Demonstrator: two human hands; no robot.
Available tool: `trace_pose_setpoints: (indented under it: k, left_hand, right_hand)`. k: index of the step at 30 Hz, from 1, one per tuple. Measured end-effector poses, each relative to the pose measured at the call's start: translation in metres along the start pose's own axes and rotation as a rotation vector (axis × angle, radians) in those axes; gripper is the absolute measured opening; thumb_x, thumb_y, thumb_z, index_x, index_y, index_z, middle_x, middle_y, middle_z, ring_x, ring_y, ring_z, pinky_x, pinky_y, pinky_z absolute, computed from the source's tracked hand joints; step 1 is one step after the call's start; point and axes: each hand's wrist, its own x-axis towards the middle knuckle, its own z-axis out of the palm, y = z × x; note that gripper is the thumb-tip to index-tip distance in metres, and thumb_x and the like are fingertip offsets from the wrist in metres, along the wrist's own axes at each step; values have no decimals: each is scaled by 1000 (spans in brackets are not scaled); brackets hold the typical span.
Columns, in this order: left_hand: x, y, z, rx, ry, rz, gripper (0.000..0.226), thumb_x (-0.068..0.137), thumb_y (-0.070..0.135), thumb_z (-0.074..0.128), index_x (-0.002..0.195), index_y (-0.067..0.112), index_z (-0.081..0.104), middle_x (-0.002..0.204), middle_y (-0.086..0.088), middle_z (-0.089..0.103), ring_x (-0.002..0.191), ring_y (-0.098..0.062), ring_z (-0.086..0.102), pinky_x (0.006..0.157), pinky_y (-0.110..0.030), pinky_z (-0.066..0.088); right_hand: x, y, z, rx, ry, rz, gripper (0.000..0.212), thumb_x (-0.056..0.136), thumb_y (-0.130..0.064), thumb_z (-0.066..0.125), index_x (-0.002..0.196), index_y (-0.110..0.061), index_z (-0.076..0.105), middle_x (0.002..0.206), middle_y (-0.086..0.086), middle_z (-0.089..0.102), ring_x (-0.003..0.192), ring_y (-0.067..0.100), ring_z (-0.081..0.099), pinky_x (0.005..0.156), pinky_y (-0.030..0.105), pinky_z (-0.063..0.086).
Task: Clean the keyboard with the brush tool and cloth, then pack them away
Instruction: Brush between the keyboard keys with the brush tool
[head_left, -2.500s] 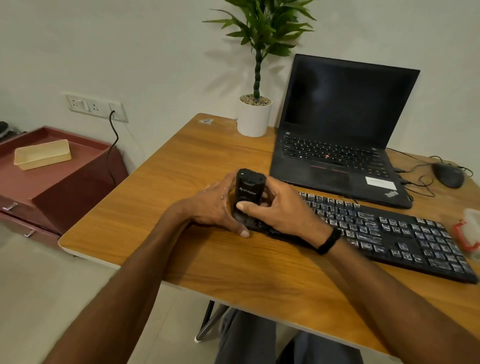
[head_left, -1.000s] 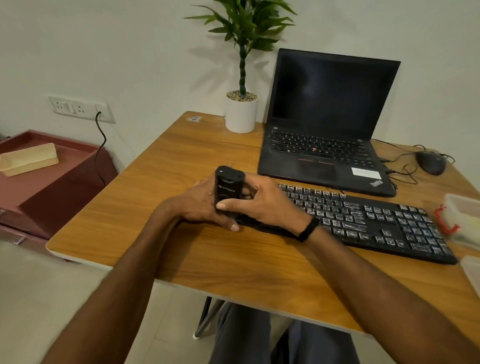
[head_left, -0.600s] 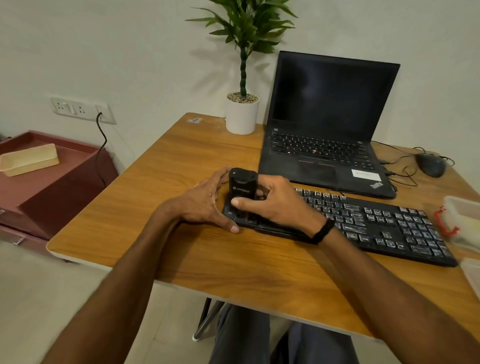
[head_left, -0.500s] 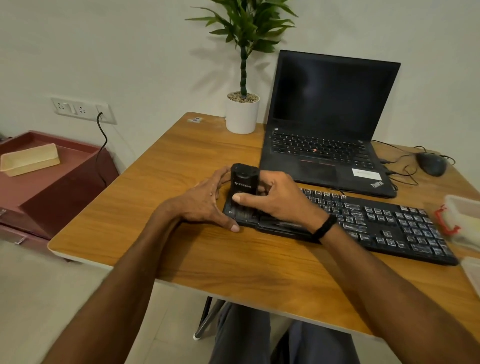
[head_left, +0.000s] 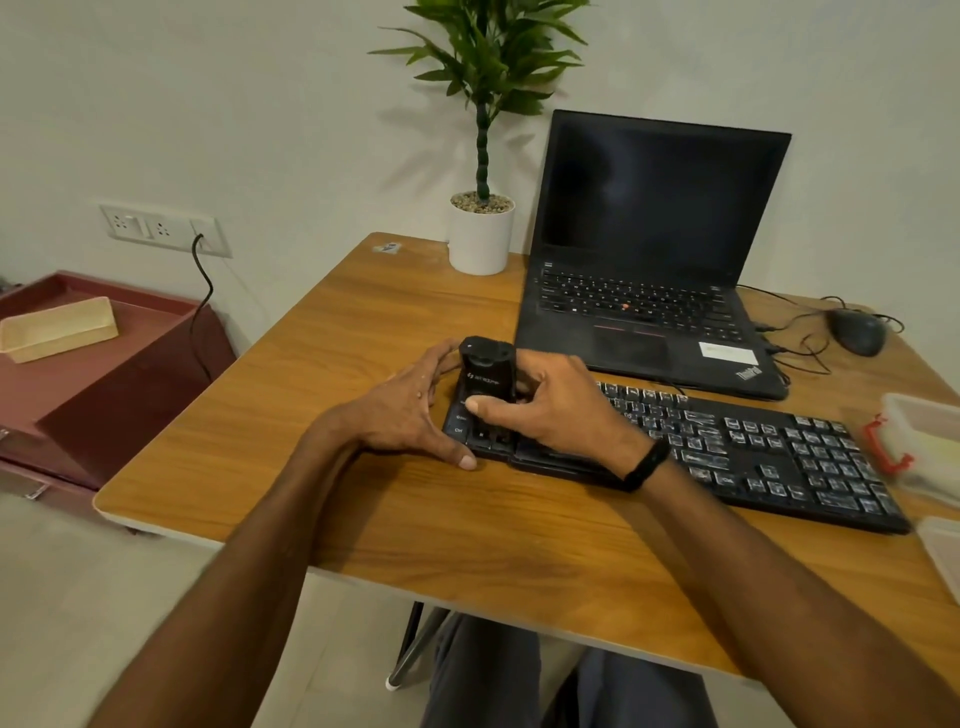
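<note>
One brush tool (head_left: 488, 375), a black block, stands upright on the left end of the single black keyboard (head_left: 753, 452). The right hand (head_left: 561, 410) grips it, thumb across its near face and fingers curled round its right side; a black wristband (head_left: 647, 462) sits on that wrist. The left hand (head_left: 400, 410) lies relaxed with fingers extended, just left of the tool, its thumb tip on the counter (head_left: 363, 332) at the keyboard's near-left corner and its fingers along the keyboard's left end; the fingertips are hidden behind the tool.

Just beyond the right hand stands one open laptop (head_left: 649, 291), its screen dark, its front edge close to the keyboard's far edge. One white potted plant (head_left: 480, 239) stands beyond both hands near the counter's far edge. One mouse (head_left: 854, 332) lies far right of the right hand, beside the laptop. One clear box (head_left: 924, 441) with a red clasp sits at the keyboard's right end, cut off by the frame.

Bare wood runs left of the left hand to the counter's left edge, and a broad bare strip lies between both hands and the near edge.

Past that left edge, lower down, is one red cabinet (head_left: 104, 374) bearing one beige tray (head_left: 57, 327).
</note>
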Motion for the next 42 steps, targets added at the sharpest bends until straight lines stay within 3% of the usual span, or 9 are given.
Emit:
trace_pose_setpoints:
  k: [4, 10, 14, 18, 23, 26, 31, 35, 42]
  left_hand:
    - [1, -4, -1, 7, -9, -15, 144, 51, 47, 102, 159, 42, 7, 161, 9, 35, 147, -10, 35, 123, -47, 31]
    - [0, -3, 0, 97, 6, -29, 146, 48, 61, 98, 159, 43, 3, 158, 15, 35, 147, -11, 32, 125, -49, 25]
    - [1, -5, -1, 16, -6, -36, 151, 46, 55, 102, 158, 48, 1, 165, 14, 27, 150, -12, 33, 123, -52, 30]
    - [-1, -7, 0, -4, -30, -33, 152, 46, 57, 101, 159, 45, 1, 165, 9, 28, 150, -14, 33, 122, -51, 33]
    - [-1, -1, -1, -33, -28, -49, 160, 40, 59, 99, 161, 40, -4, 168, 9, 18, 150, -13, 27, 124, -45, 30]
    - [-1, -1, -1, -21, -39, -44, 158, 42, 60, 99, 161, 40, -3, 168, 10, 19, 151, -13, 27, 124, -46, 29]
    - [0, -3, -1, -5, -23, -53, 156, 42, 60, 99, 160, 43, -2, 167, 14, 19, 150, -11, 27, 125, -46, 28]
    - [-1, -5, -1, 1, -35, -51, 154, 45, 60, 99, 160, 44, -2, 167, 14, 22, 150, -12, 29, 123, -46, 31]
    - [0, -6, -1, -20, -32, -50, 153, 45, 57, 101, 160, 45, 0, 166, 15, 23, 149, -11, 31, 123, -46, 32]
  right_hand:
    - [3, -1, -3, -30, 25, 15, 44, 83, -42, 76, 123, -27, 64, 95, -22, 66, 88, -11, 61, 70, 8, 47]
    - [1, -2, 4, 39, -132, 48, 48, 78, -55, 73, 117, -29, 66, 102, -4, 74, 91, 11, 70, 80, 40, 59]
    - [5, 1, -6, -68, 130, 40, 45, 83, -42, 76, 124, -27, 64, 107, -11, 72, 96, 0, 65, 86, 30, 57]
    - [-3, 9, -13, 209, -138, 144, 38, 81, -36, 79, 115, -25, 66, 105, -5, 75, 95, 6, 71, 84, 32, 59]
    - [2, 11, -18, 13, 72, 131, 44, 82, -43, 77, 120, -26, 64, 114, -11, 69, 92, -11, 60, 76, 6, 48]
    - [-3, 13, -22, 260, -137, 191, 37, 82, -29, 79, 115, -27, 64, 107, -8, 73, 96, 2, 69, 75, 15, 54]
    - [0, 17, -24, -8, 125, 149, 45, 81, -43, 77, 121, -25, 65, 109, -16, 67, 94, -6, 62, 82, 13, 52]
    - [-7, 16, -18, 230, -141, 185, 41, 81, -34, 79, 117, -22, 65, 108, -5, 74, 97, 7, 71, 81, 24, 58]
    - [-3, 15, -29, 104, -116, 182, 45, 80, -41, 79, 120, -27, 65, 108, -11, 72, 93, -4, 67, 80, 17, 55]
